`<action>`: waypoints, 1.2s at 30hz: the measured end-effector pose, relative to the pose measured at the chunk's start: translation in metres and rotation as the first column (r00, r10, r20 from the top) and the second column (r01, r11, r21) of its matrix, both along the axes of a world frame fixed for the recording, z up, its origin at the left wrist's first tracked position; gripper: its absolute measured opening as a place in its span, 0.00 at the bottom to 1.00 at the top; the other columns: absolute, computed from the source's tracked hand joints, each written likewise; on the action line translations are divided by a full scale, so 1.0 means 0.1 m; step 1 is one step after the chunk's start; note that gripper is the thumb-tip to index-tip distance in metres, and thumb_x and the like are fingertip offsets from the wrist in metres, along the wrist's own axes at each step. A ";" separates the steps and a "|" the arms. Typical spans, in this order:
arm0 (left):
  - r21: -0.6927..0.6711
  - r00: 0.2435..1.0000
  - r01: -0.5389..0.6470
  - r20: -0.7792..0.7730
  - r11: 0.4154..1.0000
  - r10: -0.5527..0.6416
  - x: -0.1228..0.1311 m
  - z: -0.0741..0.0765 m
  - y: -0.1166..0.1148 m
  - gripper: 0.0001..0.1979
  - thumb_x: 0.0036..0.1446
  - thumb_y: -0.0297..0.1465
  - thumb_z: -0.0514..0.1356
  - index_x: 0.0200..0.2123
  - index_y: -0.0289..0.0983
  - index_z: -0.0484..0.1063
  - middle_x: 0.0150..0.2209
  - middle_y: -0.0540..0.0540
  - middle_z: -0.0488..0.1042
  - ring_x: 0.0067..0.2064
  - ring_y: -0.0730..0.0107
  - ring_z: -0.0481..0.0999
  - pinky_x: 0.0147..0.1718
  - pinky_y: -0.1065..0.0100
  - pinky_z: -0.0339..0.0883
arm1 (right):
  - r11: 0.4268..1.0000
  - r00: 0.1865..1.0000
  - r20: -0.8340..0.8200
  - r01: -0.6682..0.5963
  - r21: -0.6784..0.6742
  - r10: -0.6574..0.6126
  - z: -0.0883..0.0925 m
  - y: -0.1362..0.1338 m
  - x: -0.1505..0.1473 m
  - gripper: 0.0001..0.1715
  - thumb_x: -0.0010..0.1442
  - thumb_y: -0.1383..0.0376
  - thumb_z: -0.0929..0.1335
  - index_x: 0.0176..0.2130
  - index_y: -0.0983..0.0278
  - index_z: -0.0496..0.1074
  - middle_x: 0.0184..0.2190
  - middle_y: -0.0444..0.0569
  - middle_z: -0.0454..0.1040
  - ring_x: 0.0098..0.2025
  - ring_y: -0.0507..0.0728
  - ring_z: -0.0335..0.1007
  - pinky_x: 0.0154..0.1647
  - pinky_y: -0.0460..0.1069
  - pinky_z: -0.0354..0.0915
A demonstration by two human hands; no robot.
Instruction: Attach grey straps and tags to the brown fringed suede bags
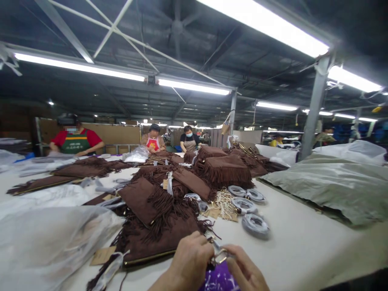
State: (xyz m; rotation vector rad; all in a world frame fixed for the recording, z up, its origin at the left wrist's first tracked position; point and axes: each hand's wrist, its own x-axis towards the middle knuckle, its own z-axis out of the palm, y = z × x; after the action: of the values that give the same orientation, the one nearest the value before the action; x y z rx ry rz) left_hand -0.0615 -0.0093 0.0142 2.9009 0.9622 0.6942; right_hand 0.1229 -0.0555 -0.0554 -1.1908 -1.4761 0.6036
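At the table's near edge my left hand (190, 258) is closed, its fingers pinching a small dark piece with metal on it, mostly hidden by the fingers. Facing it, my right hand (245, 268) pinches a shiny metal clasp (222, 256) with clear plastic wrap around it. Below both hands shows a glossy purple surface (220, 279). Just beyond my left hand lies a brown fringed bag (157, 238) with a gold zipper along its near edge. A cardboard tag (103, 255) sits by its corner.
Wrapped coiled straps (255, 225) and a bunch of cream strings (224, 204) lie right of the bags. More brown fringed bags (227, 169) are heaped behind. Clear plastic bags (60, 242) cover the left, a grey-green sheet (330, 186) the right. Several people work across the table.
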 end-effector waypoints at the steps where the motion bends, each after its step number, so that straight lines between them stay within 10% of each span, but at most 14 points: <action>1: 0.078 1.000 0.019 0.001 0.997 -0.019 0.00 0.06 -0.03 0.05 0.58 0.26 0.60 0.29 0.37 0.75 0.29 0.46 0.76 0.33 0.66 0.70 0.31 0.69 0.60 | 0.995 0.994 0.083 0.066 0.072 -0.072 0.08 0.01 0.01 0.20 0.62 0.49 0.66 0.43 0.59 0.76 0.44 0.52 0.76 0.47 0.61 0.73 0.48 0.51 0.68; 10: 0.294 0.989 0.012 0.140 0.956 -0.055 -0.24 0.83 -0.13 0.07 0.60 0.23 0.59 0.28 0.36 0.69 0.29 0.48 0.72 0.32 0.66 0.68 0.30 0.68 0.63 | 0.746 0.775 0.381 0.168 0.645 -0.504 0.97 0.07 -0.53 0.21 0.65 0.56 0.64 0.54 0.64 0.70 0.62 0.62 0.60 0.58 0.69 0.62 0.54 0.64 0.63; 15: 0.292 0.983 0.037 0.159 0.956 -0.087 -0.40 0.99 -0.14 0.10 0.64 0.25 0.54 0.30 0.36 0.70 0.31 0.47 0.73 0.34 0.66 0.69 0.34 0.67 0.65 | 0.766 0.885 0.356 0.000 0.643 -0.298 1.08 0.12 -0.59 0.10 0.65 0.65 0.65 0.41 0.60 0.77 0.50 0.55 0.73 0.51 0.62 0.69 0.51 0.56 0.66; 18: 0.146 0.982 0.014 0.182 0.989 -0.041 -0.61 0.83 -0.11 0.06 0.63 0.25 0.54 0.41 0.37 0.70 0.37 0.47 0.75 0.39 0.66 0.71 0.40 0.67 0.67 | 0.898 0.964 0.264 -0.148 0.414 0.038 1.02 0.18 -0.59 0.09 0.64 0.63 0.66 0.37 0.59 0.78 0.35 0.47 0.79 0.37 0.55 0.74 0.39 0.48 0.69; 22: -0.043 0.981 -0.185 -0.061 0.982 0.182 -1.08 0.34 0.04 0.34 0.49 0.32 0.68 0.58 0.35 0.59 0.55 0.37 0.69 0.54 0.52 0.68 0.53 0.54 0.63 | 0.970 0.969 0.085 -0.239 0.052 0.234 0.90 0.28 -0.54 0.12 0.59 0.57 0.69 0.37 0.61 0.79 0.24 0.44 0.76 0.24 0.53 0.69 0.26 0.46 0.65; 26: -0.184 0.903 -0.377 -0.291 0.908 0.316 -1.46 -0.03 0.23 0.10 0.52 0.26 0.62 0.40 0.36 0.71 0.45 0.39 0.74 0.48 0.50 0.72 0.47 0.55 0.65 | 0.927 0.938 -0.055 -0.347 -0.140 0.342 0.88 0.41 -0.50 0.15 0.55 0.58 0.69 0.40 0.64 0.73 0.22 0.43 0.75 0.19 0.50 0.61 0.21 0.44 0.58; 36: -0.428 0.900 -0.398 -0.014 0.811 0.435 -1.56 -0.02 0.54 0.16 0.63 0.28 0.43 0.26 0.38 0.63 0.26 0.50 0.71 0.29 0.71 0.70 0.29 0.73 0.60 | 0.851 0.727 0.444 -0.475 -0.226 0.524 0.85 0.68 -1.21 0.09 0.54 0.70 0.66 0.25 0.63 0.74 0.22 0.41 0.72 0.27 0.52 0.65 0.29 0.45 0.55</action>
State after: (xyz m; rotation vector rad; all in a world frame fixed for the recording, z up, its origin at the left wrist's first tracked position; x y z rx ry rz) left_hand -0.2179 0.0448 0.0121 2.2831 1.5430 0.5247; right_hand 0.0023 0.0123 0.0296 -1.0570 -2.2758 0.7751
